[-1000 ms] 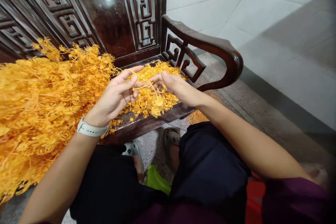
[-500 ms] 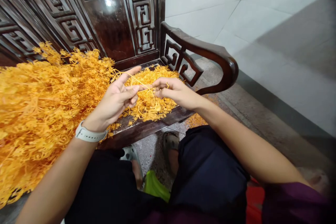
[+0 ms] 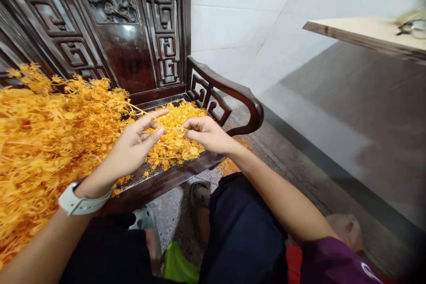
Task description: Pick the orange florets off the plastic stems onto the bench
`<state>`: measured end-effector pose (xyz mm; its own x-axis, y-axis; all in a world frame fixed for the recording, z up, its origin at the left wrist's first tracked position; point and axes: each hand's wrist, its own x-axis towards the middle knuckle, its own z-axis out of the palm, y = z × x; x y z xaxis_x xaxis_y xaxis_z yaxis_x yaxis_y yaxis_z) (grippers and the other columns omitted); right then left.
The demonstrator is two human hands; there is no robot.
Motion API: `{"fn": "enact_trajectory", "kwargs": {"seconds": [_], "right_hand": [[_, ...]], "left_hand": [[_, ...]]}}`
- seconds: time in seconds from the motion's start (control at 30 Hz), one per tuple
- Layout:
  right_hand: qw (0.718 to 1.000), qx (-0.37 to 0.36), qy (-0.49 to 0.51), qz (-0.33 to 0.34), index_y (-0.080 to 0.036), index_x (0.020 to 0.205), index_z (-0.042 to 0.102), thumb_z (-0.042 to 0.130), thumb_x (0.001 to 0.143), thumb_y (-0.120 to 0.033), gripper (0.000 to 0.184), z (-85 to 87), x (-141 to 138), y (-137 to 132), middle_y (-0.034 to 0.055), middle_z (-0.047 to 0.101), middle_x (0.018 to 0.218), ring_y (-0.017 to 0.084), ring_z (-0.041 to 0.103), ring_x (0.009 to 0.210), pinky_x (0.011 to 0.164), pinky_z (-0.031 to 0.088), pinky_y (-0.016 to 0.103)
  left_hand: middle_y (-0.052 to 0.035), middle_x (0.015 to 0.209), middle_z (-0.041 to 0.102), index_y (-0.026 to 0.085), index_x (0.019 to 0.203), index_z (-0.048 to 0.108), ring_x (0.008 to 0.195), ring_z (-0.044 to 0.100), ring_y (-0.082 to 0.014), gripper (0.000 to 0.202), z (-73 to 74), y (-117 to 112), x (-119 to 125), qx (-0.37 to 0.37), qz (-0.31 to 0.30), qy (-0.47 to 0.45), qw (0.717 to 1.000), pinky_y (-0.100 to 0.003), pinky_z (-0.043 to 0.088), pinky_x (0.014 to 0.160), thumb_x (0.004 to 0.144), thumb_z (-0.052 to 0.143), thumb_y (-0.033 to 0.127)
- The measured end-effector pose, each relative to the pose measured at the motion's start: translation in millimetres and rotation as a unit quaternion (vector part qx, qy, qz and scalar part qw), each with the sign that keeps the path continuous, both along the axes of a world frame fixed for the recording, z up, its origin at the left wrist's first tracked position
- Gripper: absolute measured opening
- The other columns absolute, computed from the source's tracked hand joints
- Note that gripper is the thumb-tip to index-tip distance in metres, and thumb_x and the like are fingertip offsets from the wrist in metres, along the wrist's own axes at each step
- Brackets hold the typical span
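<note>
My left hand point(image 3: 133, 148) and my right hand point(image 3: 203, 133) meet over the seat of a dark carved wooden bench point(image 3: 166, 177). Between them runs a thin orange plastic sprig point(image 3: 168, 128), pinched at each end by the fingers of both hands. A white watch band point(image 3: 78, 202) circles my left wrist. Beneath the hands lies a small heap of loose orange plastic pieces point(image 3: 175, 146). A big pile of orange plastic branches point(image 3: 46, 142) fills the seat on the left.
The bench's carved back point(image 3: 109, 22) and curved armrest point(image 3: 233, 97) rise behind and to the right. My knees in dark shorts and sandalled feet are below. A light tabletop point(image 3: 366, 33) juts in at the upper right. Some orange pieces point(image 3: 228, 166) lie on the speckled floor.
The view has swung right and up, so the bench and hands sit further left and lower. The hands have stayed together on the sprig, and the clump hanging under them is gone.
</note>
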<state>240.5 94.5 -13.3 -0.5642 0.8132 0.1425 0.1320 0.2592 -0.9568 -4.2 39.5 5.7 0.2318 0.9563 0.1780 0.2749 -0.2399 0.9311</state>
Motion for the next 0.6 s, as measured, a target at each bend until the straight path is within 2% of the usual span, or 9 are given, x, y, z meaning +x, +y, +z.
{"fn": "enact_trajectory", "kwargs": {"seconds": [0.1, 0.17, 0.27, 0.37, 0.43, 0.5, 0.6], "right_hand": [[1.0, 0.015, 0.002, -0.027, -0.016, 0.084, 0.071, 0.064, 0.085, -0.027, 0.013, -0.5, -0.2, -1.4, -0.0031, 0.061, 0.07, 0.01, 0.046, 0.062, 0.061, 0.035, 0.029], [0.998, 0.029, -0.001, -0.048, -0.016, 0.083, 0.071, 0.062, 0.085, -0.026, 0.014, -1.2, -1.5, -3.5, -0.0031, 0.061, 0.07, 0.01, 0.046, 0.062, 0.061, 0.035, 0.029], [0.996, 0.042, -0.009, -0.083, -0.017, 0.085, 0.07, 0.06, 0.085, -0.025, 0.013, -1.3, -4.1, -8.3, -0.0025, 0.062, 0.07, 0.011, 0.049, 0.063, 0.061, 0.037, 0.029], [0.989, 0.076, -0.008, -0.127, -0.018, 0.087, 0.069, 0.059, 0.086, -0.023, 0.012, 1.5, -6.2, -14.7, -0.0012, 0.065, 0.073, 0.012, 0.054, 0.067, 0.065, 0.04, 0.03], [0.984, 0.094, -0.003, -0.153, -0.018, 0.092, 0.07, 0.058, 0.087, -0.022, 0.014, 4.2, -7.0, -18.6, -0.0008, 0.066, 0.075, 0.013, 0.055, 0.069, 0.068, 0.043, 0.031], [0.982, 0.101, 0.003, -0.162, -0.018, 0.099, 0.071, 0.057, 0.089, -0.021, 0.018, 6.8, -7.3, -21.2, -0.0006, 0.067, 0.076, 0.014, 0.056, 0.069, 0.069, 0.044, 0.032], [0.984, 0.071, 0.038, -0.16, -0.019, 0.102, 0.072, 0.06, 0.088, -0.021, 0.018, 11.1, -6.4, -23.0, -0.0016, 0.063, 0.073, 0.013, 0.051, 0.066, 0.065, 0.04, 0.031]], "left_hand": [[-0.002, 0.081, 0.067, 0.022, 0.152, 0.067, 0.064, 0.052, -0.0162, 0.051, 0.4, -1.4, -0.7, 0.052, 0.009, 0.118, 0.992, -0.027, 0.04, 0.06, 0.105, 0.066, 0.042], [-0.0011, 0.076, 0.068, 0.022, 0.149, 0.068, 0.063, 0.055, -0.0181, 0.048, 0.8, -2.6, -0.8, 0.082, 0.016, 0.203, 0.976, -0.03, 0.041, 0.064, 0.108, 0.061, 0.044], [-0.0058, 0.089, 0.077, 0.019, 0.127, 0.076, 0.075, 0.067, -0.0226, 0.038, 0.6, -3.8, 0.0, 0.115, 0.012, 0.291, 0.95, -0.034, 0.046, 0.074, 0.111, 0.054, 0.045], [-0.0122, 0.108, 0.082, 0.018, 0.109, 0.077, 0.093, 0.075, -0.029, 0.035, 0.1, -5.1, 2.5, 0.158, 0.011, 0.349, 0.924, -0.038, 0.05, 0.084, 0.112, 0.05, 0.041], [-0.0137, 0.11, 0.083, 0.019, 0.106, 0.076, 0.096, 0.076, -0.0313, 0.035, -0.1, -6.9, 5.1, 0.17, 0.02, 0.388, 0.906, -0.039, 0.05, 0.085, 0.112, 0.048, 0.039], [-0.014, 0.106, 0.083, 0.02, 0.104, 0.076, 0.091, 0.076, -0.0318, 0.038, 0.3, -9.6, 8.2, 0.169, 0.025, 0.415, 0.894, -0.04, 0.05, 0.081, 0.113, 0.046, 0.04], [-0.0141, 0.106, 0.084, 0.02, 0.104, 0.078, 0.088, 0.076, -0.0317, 0.04, 2.0, -14.0, 11.9, 0.171, 0.032, 0.406, 0.897, -0.041, 0.05, 0.08, 0.112, 0.047, 0.042]]}}
